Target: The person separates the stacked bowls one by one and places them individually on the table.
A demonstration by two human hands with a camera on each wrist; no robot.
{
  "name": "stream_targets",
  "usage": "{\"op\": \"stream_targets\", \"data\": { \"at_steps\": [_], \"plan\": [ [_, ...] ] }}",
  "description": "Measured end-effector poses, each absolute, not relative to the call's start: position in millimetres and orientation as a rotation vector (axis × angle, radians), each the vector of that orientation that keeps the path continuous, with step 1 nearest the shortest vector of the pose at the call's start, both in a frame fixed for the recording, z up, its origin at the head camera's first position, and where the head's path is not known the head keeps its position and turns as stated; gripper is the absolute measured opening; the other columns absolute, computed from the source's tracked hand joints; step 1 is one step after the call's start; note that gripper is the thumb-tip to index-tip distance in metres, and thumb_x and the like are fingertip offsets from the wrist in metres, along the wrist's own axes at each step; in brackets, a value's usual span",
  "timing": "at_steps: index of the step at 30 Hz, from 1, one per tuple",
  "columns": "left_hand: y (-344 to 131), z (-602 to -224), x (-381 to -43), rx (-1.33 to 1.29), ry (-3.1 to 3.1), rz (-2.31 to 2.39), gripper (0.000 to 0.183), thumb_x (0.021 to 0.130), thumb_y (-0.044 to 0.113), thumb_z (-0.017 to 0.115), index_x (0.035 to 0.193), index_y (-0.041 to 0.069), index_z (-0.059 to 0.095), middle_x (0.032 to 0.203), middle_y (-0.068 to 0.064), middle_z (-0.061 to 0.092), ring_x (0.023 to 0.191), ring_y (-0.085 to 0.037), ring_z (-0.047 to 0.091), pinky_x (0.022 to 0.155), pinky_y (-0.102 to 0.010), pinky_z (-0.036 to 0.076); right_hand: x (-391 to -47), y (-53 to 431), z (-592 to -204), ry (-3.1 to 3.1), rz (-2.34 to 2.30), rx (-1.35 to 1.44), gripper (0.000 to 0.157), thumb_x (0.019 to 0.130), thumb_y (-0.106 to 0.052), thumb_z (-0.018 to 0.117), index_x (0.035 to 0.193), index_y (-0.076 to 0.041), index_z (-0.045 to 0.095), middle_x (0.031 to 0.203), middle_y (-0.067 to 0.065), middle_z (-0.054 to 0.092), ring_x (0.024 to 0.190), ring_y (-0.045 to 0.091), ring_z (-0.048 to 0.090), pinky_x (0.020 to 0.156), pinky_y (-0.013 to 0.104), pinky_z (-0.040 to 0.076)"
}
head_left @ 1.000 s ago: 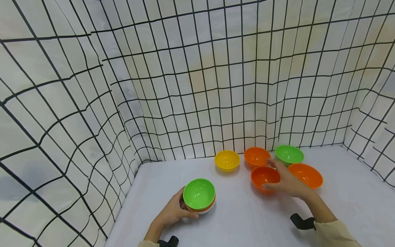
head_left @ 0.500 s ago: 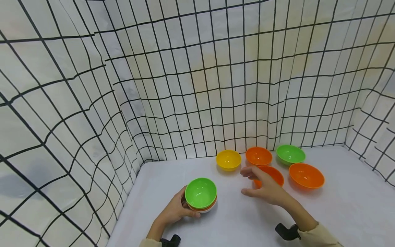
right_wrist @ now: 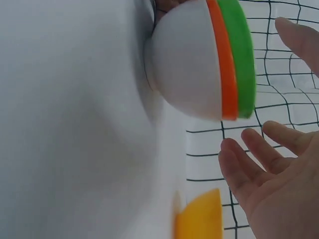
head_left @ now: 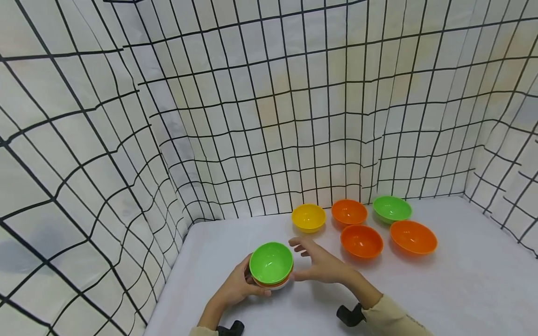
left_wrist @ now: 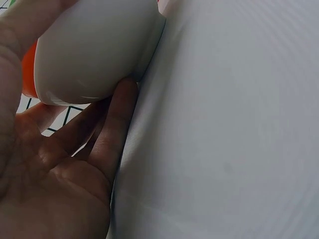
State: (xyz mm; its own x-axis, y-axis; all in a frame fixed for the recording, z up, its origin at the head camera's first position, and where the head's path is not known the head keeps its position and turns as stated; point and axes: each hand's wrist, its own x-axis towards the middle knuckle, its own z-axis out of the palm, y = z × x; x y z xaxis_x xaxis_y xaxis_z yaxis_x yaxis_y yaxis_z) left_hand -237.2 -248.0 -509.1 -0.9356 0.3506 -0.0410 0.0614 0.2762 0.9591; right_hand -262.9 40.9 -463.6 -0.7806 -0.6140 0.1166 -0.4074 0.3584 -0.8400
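A stack of nested bowls stands on the white table: a green bowl point(head_left: 271, 262) on top, an orange bowl point(right_wrist: 223, 59) under it and a white bowl point(right_wrist: 187, 59) at the bottom. My left hand point(head_left: 238, 284) grips the stack from the left, thumb in front and fingers round the far side. In the left wrist view its fingers point(left_wrist: 115, 129) lie against the white bowl's lower wall. My right hand point(head_left: 321, 263) is at the stack's right side, thumb and fingers spread apart, nothing between them. Its fingertips are near the rims.
Behind on the right stand a yellow bowl point(head_left: 308, 218), an orange bowl point(head_left: 349, 212), another green bowl point(head_left: 392, 208), a red-orange bowl point(head_left: 361, 241) and a wide orange bowl point(head_left: 414, 237). A grid-patterned cloth wall point(head_left: 269, 112) encloses the table's back and sides.
My right hand has moved left, from over the red-orange bowl to the stack's right side, with nothing in it. My left hand keeps its grip on the stack in the same place.
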Motion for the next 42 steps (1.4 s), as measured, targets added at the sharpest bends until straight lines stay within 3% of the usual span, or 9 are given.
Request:
{"op": "stream_targets", "data": {
  "at_steps": [3,8,13,20,33,42],
  "plan": [
    [-248.6,-509.4,-237.5,0.39,2.29,1.72,0.104,0.07,0.01,0.094,0.156,0.024,0.037,0.156,-0.003,0.048,0.146,-0.03,0.044,0.122,-0.041,0.041,-265.2,28.8,-467.6,2.385,-1.368,-0.924,0.094,0.079,-0.042,0.087,0.152,-0.01,0.038,0.154,0.012,0.044,0.135,0.031,0.049,0.113,0.055,0.047],
    [-248.4,-509.2,-237.2,0.403,2.26,1.736,0.104,0.07,0.009,0.094,0.156,0.023,0.037,0.157,-0.004,0.047,0.147,-0.031,0.043,0.12,-0.031,0.044,-268.4,14.6,-474.0,2.371,-1.34,-0.923,0.109,0.076,-0.045,0.09,0.157,-0.006,0.029,0.152,0.011,0.041,0.137,0.029,0.046,0.116,0.055,0.044],
    [-249.2,-511.1,-234.6,0.409,2.253,1.735,0.104,0.07,0.009,0.094,0.156,0.022,0.037,0.156,-0.005,0.047,0.147,-0.031,0.043,0.114,-0.02,0.046,-269.2,4.4,-479.3,2.352,-1.353,-0.922,0.114,0.072,-0.04,0.092,0.158,-0.005,0.026,0.149,0.012,0.041,0.134,0.025,0.047,0.117,0.052,0.043],
    [-248.9,-510.5,-233.6,0.417,2.242,1.745,0.101,0.071,0.009,0.093,0.155,0.022,0.037,0.155,-0.005,0.048,0.145,-0.03,0.045,0.11,-0.014,0.047,-267.4,-0.9,-482.8,2.344,-1.363,-0.902,0.12,0.07,-0.043,0.092,0.16,-0.005,0.021,0.148,0.012,0.042,0.133,0.025,0.048,0.116,0.053,0.044],
    [-250.1,-509.6,-233.4,0.414,2.27,1.725,0.1,0.072,0.011,0.093,0.155,0.023,0.038,0.155,-0.004,0.048,0.145,-0.03,0.046,0.111,-0.018,0.048,-268.6,-3.5,-489.7,2.351,-1.471,-0.949,0.115,0.067,-0.044,0.094,0.155,-0.009,0.029,0.141,0.007,0.048,0.125,0.02,0.052,0.11,0.043,0.049],
    [-251.2,-506.5,-235.5,0.406,2.245,1.748,0.104,0.071,0.008,0.093,0.157,0.023,0.036,0.157,-0.005,0.046,0.146,-0.03,0.044,0.111,-0.017,0.047,-270.5,-1.8,-484.5,2.372,-1.494,-0.979,0.115,0.064,-0.046,0.094,0.154,-0.01,0.032,0.141,0.004,0.048,0.126,0.018,0.052,0.112,0.044,0.047]
  ]
}}
